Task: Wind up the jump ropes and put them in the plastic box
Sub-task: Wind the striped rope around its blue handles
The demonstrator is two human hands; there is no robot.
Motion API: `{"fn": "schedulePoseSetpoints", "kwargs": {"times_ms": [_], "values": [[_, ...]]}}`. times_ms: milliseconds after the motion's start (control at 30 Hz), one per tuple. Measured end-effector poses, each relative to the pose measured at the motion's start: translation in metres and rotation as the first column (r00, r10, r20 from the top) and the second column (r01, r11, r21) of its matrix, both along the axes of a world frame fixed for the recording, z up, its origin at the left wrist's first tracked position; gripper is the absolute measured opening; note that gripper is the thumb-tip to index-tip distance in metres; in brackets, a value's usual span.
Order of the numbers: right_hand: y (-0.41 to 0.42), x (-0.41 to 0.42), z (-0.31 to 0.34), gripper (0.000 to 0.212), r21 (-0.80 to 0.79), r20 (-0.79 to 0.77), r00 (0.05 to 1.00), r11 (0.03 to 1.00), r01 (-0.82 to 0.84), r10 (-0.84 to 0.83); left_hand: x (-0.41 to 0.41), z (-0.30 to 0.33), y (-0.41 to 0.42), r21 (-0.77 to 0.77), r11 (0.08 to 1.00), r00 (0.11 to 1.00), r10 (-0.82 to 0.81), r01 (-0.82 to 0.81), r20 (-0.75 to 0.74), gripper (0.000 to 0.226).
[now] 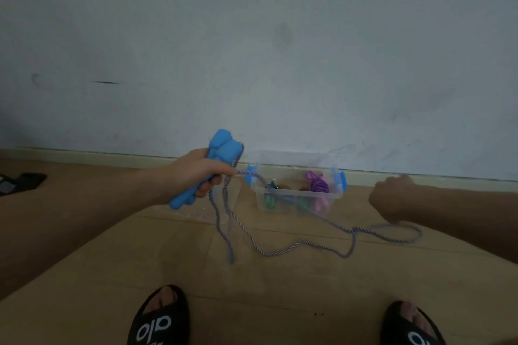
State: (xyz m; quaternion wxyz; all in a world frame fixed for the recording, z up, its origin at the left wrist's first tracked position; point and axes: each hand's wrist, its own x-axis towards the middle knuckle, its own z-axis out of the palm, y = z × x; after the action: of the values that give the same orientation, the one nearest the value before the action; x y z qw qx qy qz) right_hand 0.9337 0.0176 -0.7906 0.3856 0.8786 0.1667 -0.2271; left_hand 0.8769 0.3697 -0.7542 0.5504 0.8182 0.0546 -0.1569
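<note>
My left hand (196,171) is closed around the two blue handles (218,151) of a jump rope, held together and tilted up to the right. Its purple-and-white braided cord (280,251) hangs in loops below that hand and trails right along the floor. My right hand (392,196) is a fist to the right of the box, with the cord's far loop just under it; the grip itself is hidden. The clear plastic box (294,199) with blue latches stands against the wall between my hands. Inside lie a wound purple rope (318,185) and other ropes with green and pink handles.
The grey wall and its pale baseboard (112,157) run right behind the box. A dark object (25,180) lies on the wooden floor at far left. My two feet in black slippers (159,316) stand at the bottom edge.
</note>
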Motion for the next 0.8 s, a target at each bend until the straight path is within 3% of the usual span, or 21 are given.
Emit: {"fn": "schedulePoseSetpoints", "kwargs": {"times_ms": [67,100,133,167,200,233,367,400,467,533,567,600,633,667,700,767,800], "values": [[0.012,-0.001,-0.003,0.043,0.225,0.014,0.987,0.961,-0.162,0.163,-0.003,0.002,-0.016,-0.015,0.998,0.998,-0.057,0.057,-0.002,0.025],[0.023,-0.003,-0.003,0.052,0.459,-0.072,0.984,0.881,-0.113,0.163,-0.004,0.002,-0.023,-0.022,0.996,0.996,-0.084,0.084,-0.009,0.025],[0.039,-0.009,-0.002,0.065,0.677,-0.219,0.968,0.734,0.057,0.126,-0.005,0.002,-0.030,-0.035,0.993,0.994,-0.112,0.111,-0.015,0.024],[0.056,-0.016,0.000,0.079,0.780,-0.371,0.923,0.575,0.248,0.105,-0.006,0.003,-0.037,-0.054,0.989,0.990,-0.138,0.136,-0.021,0.023],[0.072,-0.024,0.001,0.090,0.815,-0.455,0.881,0.458,0.355,0.127,-0.006,0.004,-0.044,-0.079,0.984,0.987,-0.162,0.160,-0.024,0.023],[0.088,-0.032,0.002,0.091,0.834,-0.472,0.867,0.399,0.381,0.159,-0.007,0.006,-0.049,-0.101,0.979,0.983,-0.181,0.177,-0.023,0.022],[0.115,-0.038,0.005,0.025,0.895,-0.430,0.888,0.205,0.395,0.166,-0.004,0.006,-0.055,-0.083,0.981,0.984,-0.176,0.176,0.007,0.026],[0.113,-0.036,0.007,0.025,0.901,-0.397,0.907,0.249,0.356,0.140,-0.003,0.006,-0.052,-0.047,0.987,0.989,-0.150,0.151,0.010,0.031],[0.098,-0.027,0.002,0.028,0.818,-0.290,0.946,0.551,0.166,0.147,-0.003,0.005,-0.042,0.020,0.997,0.997,-0.078,0.078,0.016,0.036],[0.079,-0.024,-0.007,0.042,0.466,-0.294,0.953,0.882,0.073,0.077,-0.003,0.006,-0.031,0.032,0.999,0.999,-0.038,0.038,0.021,0.030],[0.070,-0.025,-0.009,0.067,0.254,-0.284,0.959,0.965,0.067,0.008,-0.004,0.007,-0.028,0.023,0.999,0.998,-0.049,0.049,0.025,0.023],[0.064,-0.027,-0.010,0.092,0.138,-0.269,0.963,0.988,0.066,-0.026,-0.004,0.008,-0.026,0.021,0.997,0.997,-0.074,0.073,0.030,0.018],[0.061,-0.029,-0.008,0.108,0.164,-0.266,0.964,0.984,0.073,-0.028,-0.005,0.009,-0.027,0.035,0.993,0.993,-0.110,0.109,0.036,0.021],[0.062,-0.030,-0.005,0.114,0.315,-0.278,0.960,0.942,0.112,-0.021,-0.006,0.009,-0.029,0.065,0.987,0.988,-0.151,0.148,0.043,0.024],[0.066,-0.029,-0.001,0.118,0.527,-0.310,0.950,0.826,0.199,-0.031,-0.007,0.008,-0.032,0.112,0.975,0.979,-0.196,0.190,0.050,0.025],[0.081,-0.024,0.006,0.125,0.850,-0.372,0.928,0.405,0.337,0.007,-0.010,0.009,-0.040,0.213,0.938,0.956,-0.290,0.273,0.054,0.023],[0.090,-0.022,0.011,0.124,0.901,-0.399,0.916,0.202,0.384,0.040,-0.010,0.009,-0.044,0.246,0.919,0.943,-0.328,0.307,0.050,0.023]]}}
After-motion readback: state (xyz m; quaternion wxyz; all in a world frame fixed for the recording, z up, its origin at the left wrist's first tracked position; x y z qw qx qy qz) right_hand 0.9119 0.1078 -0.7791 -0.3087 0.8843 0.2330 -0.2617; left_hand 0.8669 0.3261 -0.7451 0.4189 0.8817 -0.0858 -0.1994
